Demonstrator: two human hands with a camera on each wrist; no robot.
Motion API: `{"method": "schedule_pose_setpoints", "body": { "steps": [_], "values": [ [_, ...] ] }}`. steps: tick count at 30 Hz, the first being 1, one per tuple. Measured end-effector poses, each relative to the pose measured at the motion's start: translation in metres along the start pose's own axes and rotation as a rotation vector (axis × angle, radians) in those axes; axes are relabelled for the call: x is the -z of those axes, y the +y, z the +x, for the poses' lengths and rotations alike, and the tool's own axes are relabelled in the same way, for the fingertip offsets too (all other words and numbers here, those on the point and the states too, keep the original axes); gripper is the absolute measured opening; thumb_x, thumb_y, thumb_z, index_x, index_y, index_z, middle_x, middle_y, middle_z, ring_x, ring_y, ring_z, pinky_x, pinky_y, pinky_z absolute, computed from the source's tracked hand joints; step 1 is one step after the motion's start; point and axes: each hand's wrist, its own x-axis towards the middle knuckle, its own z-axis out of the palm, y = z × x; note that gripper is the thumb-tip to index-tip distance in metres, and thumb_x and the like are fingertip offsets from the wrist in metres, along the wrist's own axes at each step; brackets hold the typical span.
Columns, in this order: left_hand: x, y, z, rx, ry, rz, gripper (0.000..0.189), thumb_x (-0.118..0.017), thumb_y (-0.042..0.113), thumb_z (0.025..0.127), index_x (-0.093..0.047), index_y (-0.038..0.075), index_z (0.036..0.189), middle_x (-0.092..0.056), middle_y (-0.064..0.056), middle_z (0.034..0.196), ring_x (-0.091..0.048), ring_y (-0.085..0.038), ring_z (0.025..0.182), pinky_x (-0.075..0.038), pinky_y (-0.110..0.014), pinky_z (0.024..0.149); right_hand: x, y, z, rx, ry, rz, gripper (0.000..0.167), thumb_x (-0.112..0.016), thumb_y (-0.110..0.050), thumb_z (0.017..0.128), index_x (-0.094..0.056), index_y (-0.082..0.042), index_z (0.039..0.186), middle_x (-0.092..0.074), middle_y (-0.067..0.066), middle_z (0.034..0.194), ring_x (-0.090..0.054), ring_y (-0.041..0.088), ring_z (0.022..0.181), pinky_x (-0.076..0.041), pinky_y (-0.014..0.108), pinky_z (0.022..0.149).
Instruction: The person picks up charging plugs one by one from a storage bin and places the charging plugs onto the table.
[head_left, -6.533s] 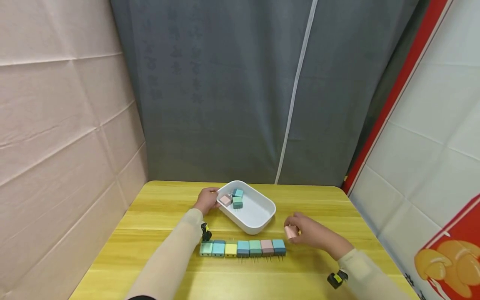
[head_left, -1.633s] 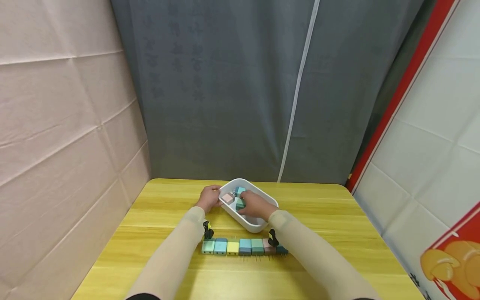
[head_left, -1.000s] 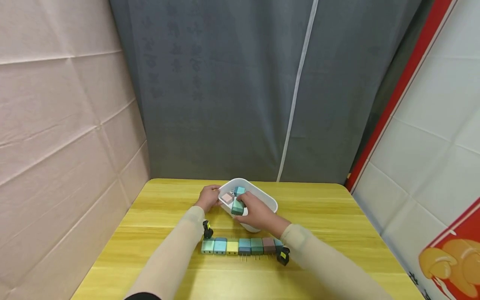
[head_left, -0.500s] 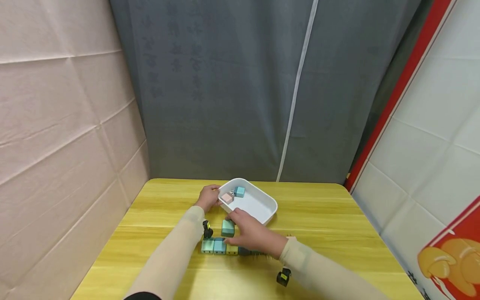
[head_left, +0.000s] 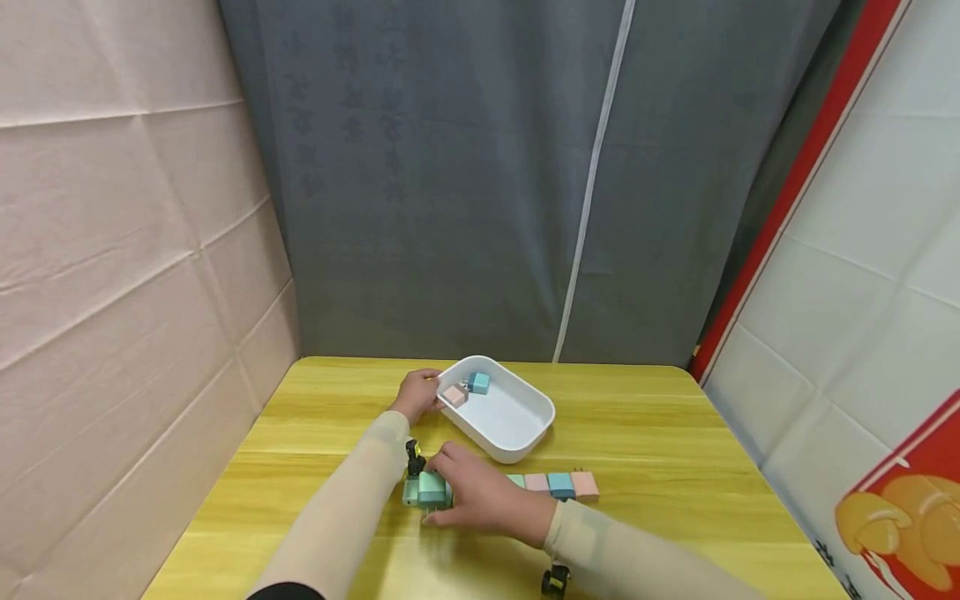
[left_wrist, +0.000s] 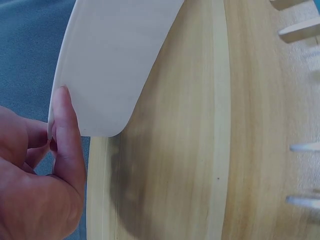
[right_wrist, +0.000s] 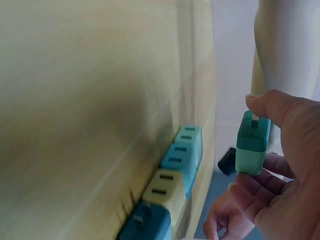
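My left hand point(head_left: 417, 395) pinches the left rim of a white plastic tray point(head_left: 517, 421); the left wrist view shows its thumb and fingers on either side of that rim. Inside the tray lie a pink charger plug point(head_left: 454, 396) and a blue one point(head_left: 479, 382). A two-tone green charger plug point(right_wrist: 251, 145) is held between the thumb and fingers of my right hand point(head_left: 487, 497), over the left end of a row of plugs. In the right wrist view, light green point(right_wrist: 192, 145), blue point(right_wrist: 179, 162) and yellow plugs point(right_wrist: 165, 192) with slots stand beside a dark blue one with prongs.
The row continues to the right past my right hand, with a blue plug point(head_left: 561, 486) and a pink plug point(head_left: 585, 486) at its end. The wooden table point(head_left: 315, 400) meets a grey curtain point(head_left: 435, 208) behind. My right hand hides the row's middle.
My right hand has lifted the green plug out of the tray and carried it forward-left over the row. Since the oldest frame a pink plug has joined the row's right end. The left hand stays.
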Motion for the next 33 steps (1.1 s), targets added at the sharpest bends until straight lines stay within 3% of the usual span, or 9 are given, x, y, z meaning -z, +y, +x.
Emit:
{"method": "schedule_pose_setpoints", "body": {
  "steps": [10, 18, 33],
  "values": [
    [-0.002, -0.003, 0.007, 0.007, 0.019, -0.009, 0.036, -0.053, 0.014, 0.116, -0.067, 0.003, 0.148, -0.061, -0.028, 0.148, -0.068, -0.029, 0.104, -0.064, -0.026, 0.071, -0.015, -0.016, 0.005, -0.002, 0.009, -0.052, 0.059, -0.094, -0.046, 0.088, -0.068, -0.014, 0.130, -0.054, -0.009, 0.111, -0.051, 0.002, 0.096, -0.046, 0.013, 0.083],
    [-0.003, -0.005, 0.008, 0.018, 0.024, -0.031, 0.036, -0.053, 0.013, 0.116, -0.068, 0.003, 0.147, -0.062, -0.029, 0.146, -0.068, -0.026, 0.098, -0.064, -0.025, 0.069, -0.029, -0.021, 0.006, -0.031, -0.025, -0.067, 0.062, -0.093, -0.049, 0.089, -0.068, -0.012, 0.133, -0.061, -0.004, 0.127, -0.058, 0.005, 0.112, -0.054, 0.020, 0.097],
    [-0.003, -0.005, 0.010, 0.028, 0.028, -0.017, 0.036, -0.055, 0.014, 0.116, -0.068, 0.005, 0.148, -0.063, -0.026, 0.145, -0.068, -0.025, 0.096, -0.064, -0.025, 0.071, -0.047, -0.021, 0.008, -0.032, -0.050, -0.095, 0.061, -0.092, -0.052, 0.090, -0.068, -0.012, 0.129, -0.053, -0.009, 0.108, -0.049, 0.003, 0.095, -0.048, 0.016, 0.082]
  ]
}}
